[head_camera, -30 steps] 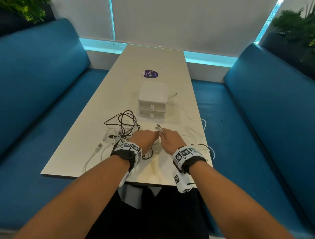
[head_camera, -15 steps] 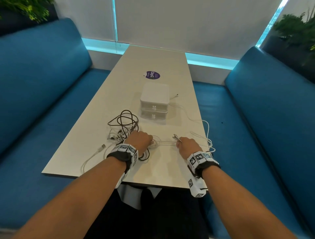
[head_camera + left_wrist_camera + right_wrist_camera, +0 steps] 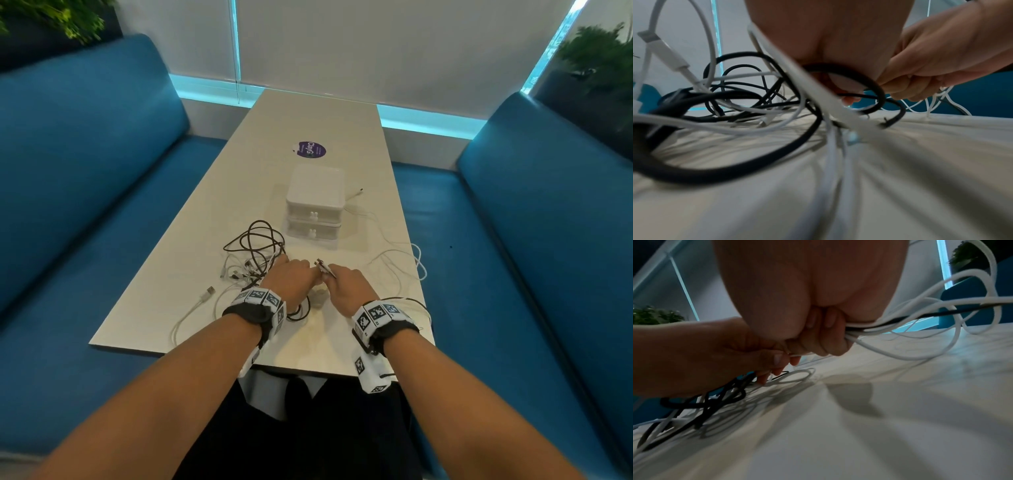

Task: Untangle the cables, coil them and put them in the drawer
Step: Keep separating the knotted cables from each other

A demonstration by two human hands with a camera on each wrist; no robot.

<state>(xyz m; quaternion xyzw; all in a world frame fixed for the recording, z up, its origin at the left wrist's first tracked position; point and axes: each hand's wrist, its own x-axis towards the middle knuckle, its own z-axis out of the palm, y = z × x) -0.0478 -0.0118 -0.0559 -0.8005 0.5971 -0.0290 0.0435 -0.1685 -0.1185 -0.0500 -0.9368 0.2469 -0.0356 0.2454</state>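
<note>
Both hands met knuckle to knuckle over the desk (image 3: 219, 192). The right hand (image 3: 346, 286) fisted white cables (image 3: 900, 324); the left hand (image 3: 294, 281) pinched a cable beside the tangle (image 3: 257, 253), near the closed drawer unit (image 3: 314, 205).

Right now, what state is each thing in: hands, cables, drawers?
left hand: curled on cable strands at the tangle's edge
right hand: gripping a bundle of white cable strands
black cable: loose loops, tangled with white ones
white cable with USB plug: loose on table, uncoiled
drawer unit: both drawers closed
</note>
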